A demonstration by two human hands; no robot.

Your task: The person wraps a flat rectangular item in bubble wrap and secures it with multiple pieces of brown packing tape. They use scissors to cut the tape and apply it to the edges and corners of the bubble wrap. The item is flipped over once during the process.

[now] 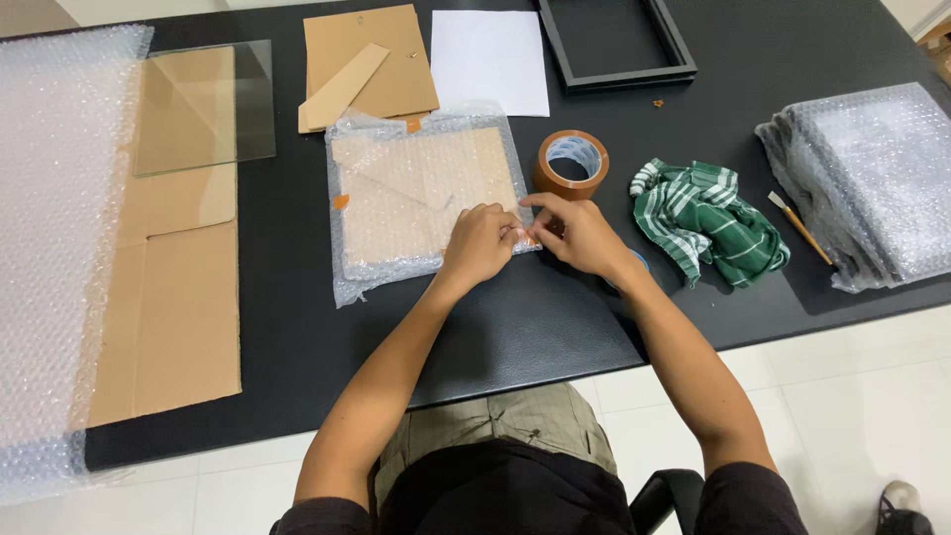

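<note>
Black table [555,327] carries a bubble-wrapped flat parcel [426,198] near its middle, whose right lower corner the left hand [482,241] and right hand [584,236], fingertips together, pinch.

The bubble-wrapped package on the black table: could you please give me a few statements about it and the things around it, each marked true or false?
1. Both hands, the left hand and the right hand, meet at the right edge of the bubble-wrapped package. True.
2. The roll of brown tape lies to the left of the package. False: it lies just to its right, beyond the hands.
3. A green and white checked cloth lies crumpled to the right of the tape. True.
4. The black frame is wrapped in bubble wrap. False: it lies bare at the far edge of the table.
5. A sheet of white paper lies beyond the package. True.
</note>
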